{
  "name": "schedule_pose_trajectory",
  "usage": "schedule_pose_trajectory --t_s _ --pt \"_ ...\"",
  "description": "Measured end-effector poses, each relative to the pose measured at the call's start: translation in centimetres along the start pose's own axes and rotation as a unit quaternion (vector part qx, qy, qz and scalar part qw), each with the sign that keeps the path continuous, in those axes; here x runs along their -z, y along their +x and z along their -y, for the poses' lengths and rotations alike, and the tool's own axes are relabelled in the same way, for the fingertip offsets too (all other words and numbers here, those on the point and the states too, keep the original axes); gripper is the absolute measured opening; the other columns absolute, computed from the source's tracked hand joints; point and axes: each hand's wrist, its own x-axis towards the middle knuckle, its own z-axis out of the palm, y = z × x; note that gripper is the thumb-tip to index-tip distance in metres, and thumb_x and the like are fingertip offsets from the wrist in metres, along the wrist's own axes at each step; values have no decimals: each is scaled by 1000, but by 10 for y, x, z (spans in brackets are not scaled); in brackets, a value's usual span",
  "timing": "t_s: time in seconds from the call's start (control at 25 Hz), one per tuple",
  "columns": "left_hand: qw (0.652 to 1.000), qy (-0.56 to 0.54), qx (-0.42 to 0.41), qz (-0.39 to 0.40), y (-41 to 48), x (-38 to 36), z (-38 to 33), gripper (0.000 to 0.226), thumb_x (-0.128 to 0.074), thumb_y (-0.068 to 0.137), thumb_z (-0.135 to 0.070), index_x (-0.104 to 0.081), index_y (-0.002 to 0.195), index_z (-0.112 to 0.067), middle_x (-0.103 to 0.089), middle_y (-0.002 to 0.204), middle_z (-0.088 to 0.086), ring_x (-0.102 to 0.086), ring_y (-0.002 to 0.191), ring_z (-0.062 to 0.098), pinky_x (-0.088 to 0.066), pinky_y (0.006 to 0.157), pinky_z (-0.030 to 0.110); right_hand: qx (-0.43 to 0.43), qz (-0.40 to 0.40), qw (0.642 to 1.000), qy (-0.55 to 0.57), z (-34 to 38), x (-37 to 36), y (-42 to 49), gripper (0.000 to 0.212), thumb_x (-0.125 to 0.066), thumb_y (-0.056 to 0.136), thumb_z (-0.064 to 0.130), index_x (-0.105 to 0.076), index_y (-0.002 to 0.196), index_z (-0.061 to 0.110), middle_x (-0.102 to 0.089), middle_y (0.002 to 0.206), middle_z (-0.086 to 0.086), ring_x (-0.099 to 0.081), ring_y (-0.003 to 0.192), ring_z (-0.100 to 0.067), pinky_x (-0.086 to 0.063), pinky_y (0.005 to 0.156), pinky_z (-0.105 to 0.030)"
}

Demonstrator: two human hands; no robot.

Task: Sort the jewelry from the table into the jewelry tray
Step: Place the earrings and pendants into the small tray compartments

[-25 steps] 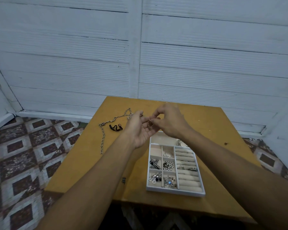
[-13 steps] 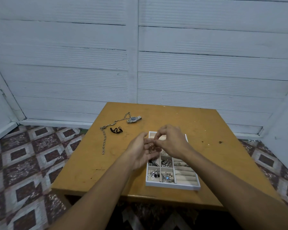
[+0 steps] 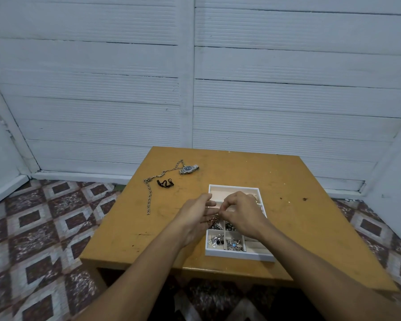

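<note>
On the wooden table (image 3: 287,181), well apart from the tray toward ten o'clock, a long silver chain (image 3: 149,198) trails down the left side, with a small black piece (image 3: 164,183) just beside it and a wristwatch (image 3: 188,169) at about eleven o'clock. The white jewelry tray (image 3: 239,255) sits near the front edge, and both hands hover over its middle and hide those compartments. The left hand (image 3: 195,218) comes in from eight o'clock, palm turned inward, fingers loosely straight, gripping nothing. The right hand (image 3: 243,212), from four o'clock, has curled fingers, thumb and forefinger pinching a small coppery piece (image 3: 212,220) that hangs against the left fingers, over the tray's left column. Nearest compartments hold heart charms (image 3: 214,242) and mixed studs, one with a blue stone (image 3: 234,244); the far compartment looks bare where it shows.
</note>
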Motion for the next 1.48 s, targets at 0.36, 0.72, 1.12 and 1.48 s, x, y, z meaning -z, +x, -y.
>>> schedule_pose_trajectory --t_s 0.36,0.72,1.12,1.48 --pt "999 12 -36 -2 3 5 -1 27 -52 95 -23 -61 109 -2 -67 110 16 -64 100 30 -46 99 40 0 -3 1000 -16 -5 0 -6 14 -68 79 26 -64 70 36 -60 99 10 -43 117 -23 -40 95 -46" --pt "995 -9 -82 -56 16 36 -7 20 -50 97 -19 -63 105 -5 -71 102 12 -67 98 28 -53 92 42 12 8 1000 -8 1 13 25 14 -65 81 25 -61 75 37 -64 101 11 -58 97 -15 -46 91 -40" --pt "904 301 -247 -175 48 92 -3 14 -54 94 -22 -67 99 -25 -66 95 -11 -59 89 4 -45 73 18 73 75 994 -23 55 -25 96 18 -59 86 15 -64 103 21 -67 93 5 -59 85 -13 -41 71 -25" --pt "855 390 -293 -178 63 128 -11 21 -53 94 -19 -68 109 -20 -67 104 -7 -58 94 5 -46 79 20 90 99 987 -92 82 -76 148 39 -62 89 16 -56 127 13 -55 134 -8 -51 123 -22 -40 98 -29"
